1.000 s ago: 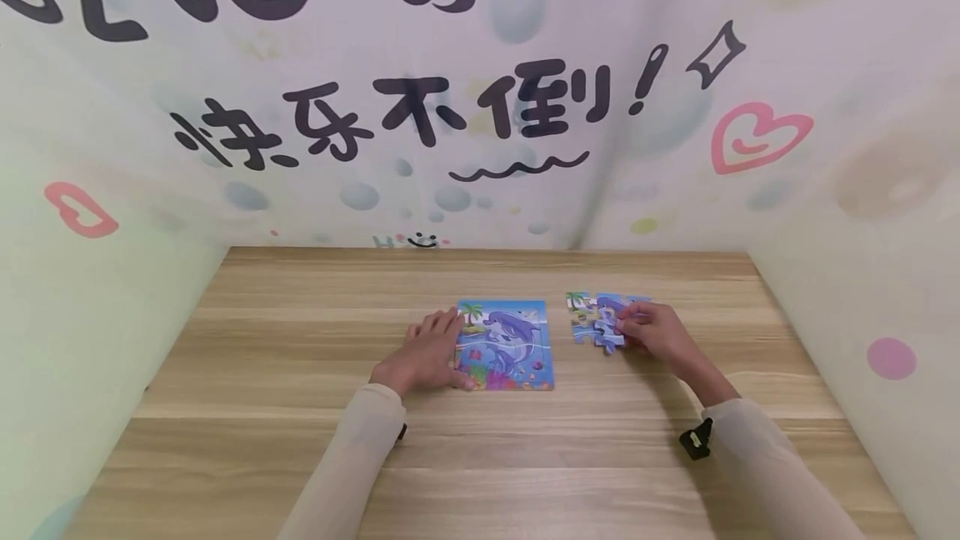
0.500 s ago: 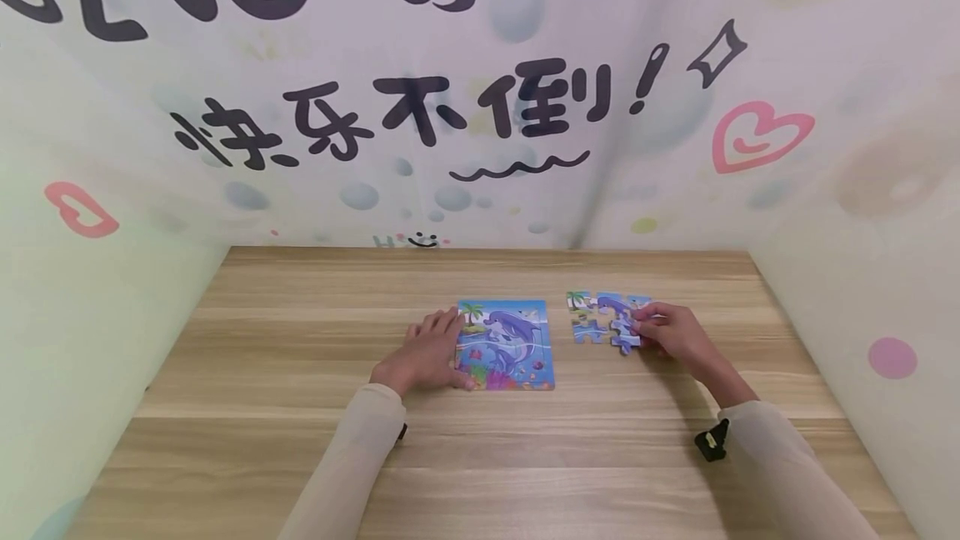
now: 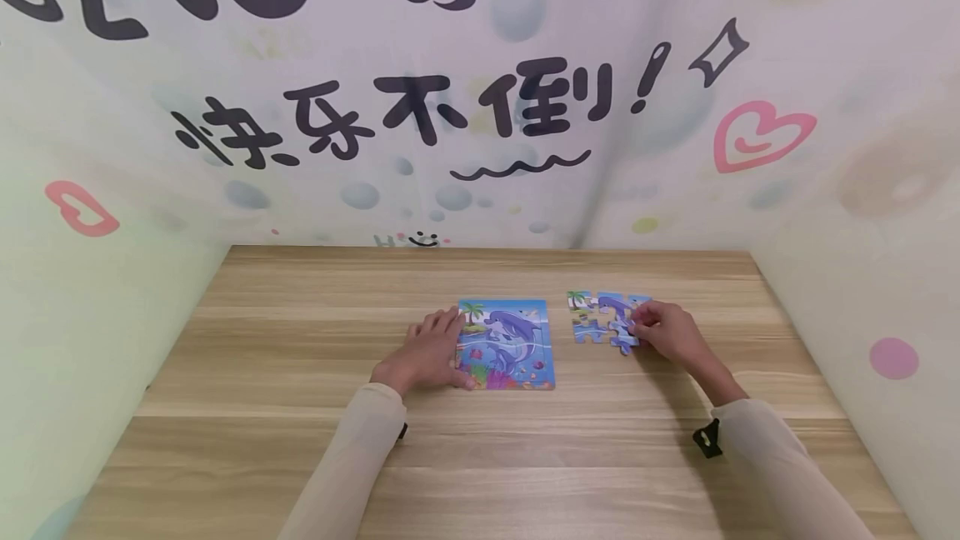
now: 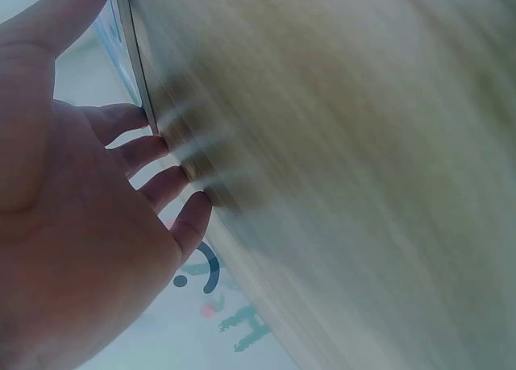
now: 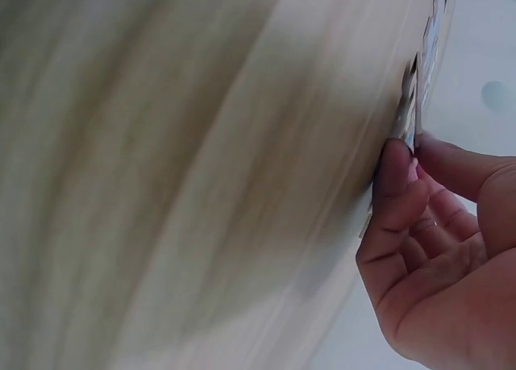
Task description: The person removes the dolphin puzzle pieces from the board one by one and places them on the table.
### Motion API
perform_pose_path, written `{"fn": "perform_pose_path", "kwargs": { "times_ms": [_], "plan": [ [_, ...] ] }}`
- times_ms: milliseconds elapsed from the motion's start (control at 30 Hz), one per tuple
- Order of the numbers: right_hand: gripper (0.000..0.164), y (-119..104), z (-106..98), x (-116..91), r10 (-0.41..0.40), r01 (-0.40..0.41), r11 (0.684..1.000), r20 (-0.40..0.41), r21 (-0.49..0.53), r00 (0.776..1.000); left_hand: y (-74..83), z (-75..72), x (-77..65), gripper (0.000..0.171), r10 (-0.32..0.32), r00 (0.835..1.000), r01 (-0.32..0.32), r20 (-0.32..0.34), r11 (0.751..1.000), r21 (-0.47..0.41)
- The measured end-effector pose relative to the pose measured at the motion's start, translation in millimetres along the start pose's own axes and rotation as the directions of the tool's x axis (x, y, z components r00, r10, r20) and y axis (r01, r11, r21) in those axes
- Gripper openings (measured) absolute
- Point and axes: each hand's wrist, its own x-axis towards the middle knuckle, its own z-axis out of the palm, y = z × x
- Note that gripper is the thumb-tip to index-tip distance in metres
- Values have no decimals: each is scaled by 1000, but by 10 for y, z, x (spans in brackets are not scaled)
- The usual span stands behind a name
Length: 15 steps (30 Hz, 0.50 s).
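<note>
- Sleeves (image 3: 341, 469), pale and long, lie nearest, reaching over the wood-grain worktop (image 3: 540, 465); a black wrist strap (image 3: 707, 438) shows by the right cuff.
- Left hand (image 3: 422, 357) rests with spread fingers along the left edge of the dolphin picture board (image 3: 506, 346), thumb at its lower corner. It has not shifted over the past second, so the board lies steady and in sight.
- Right hand (image 3: 671, 333), to the right of the board, pinches a blue puzzle piece (image 3: 624, 335) between thumb and finger; the right wrist view shows its thin edge caught there.
- That piece has slid rightward within the last second, uncovering the lower-left piece (image 3: 588, 331); since half a second ago it has barely moved, only the fingertips shifting slightly. I judge that its position is being adjusted; whether its tabs lock with any neighbour, I cannot tell.
- Just beyond, the palm-tree piece (image 3: 577, 300) and the dolphin-head piece (image 3: 613, 303) form the far row, seemingly undisturbed, a guide for fitting the piece below.
- Farthest stands the wall (image 3: 645, 190), with large dark lettering (image 3: 429, 119).
</note>
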Motion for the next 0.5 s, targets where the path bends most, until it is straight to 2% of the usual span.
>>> {"fn": "perform_pose_path", "kwargs": {
  "times_ms": [167,500],
  "plan": [
    [14,-20,31,15,-57,53,994,-34,-93,998,-8,7,3,109,4,1000,-4,0,1000,-2],
    [14,-104,40,-3,-45,41,988,-24,-148,999,-6,2,7,109,9,1000,-9,4,1000,-9]
  ]
}}
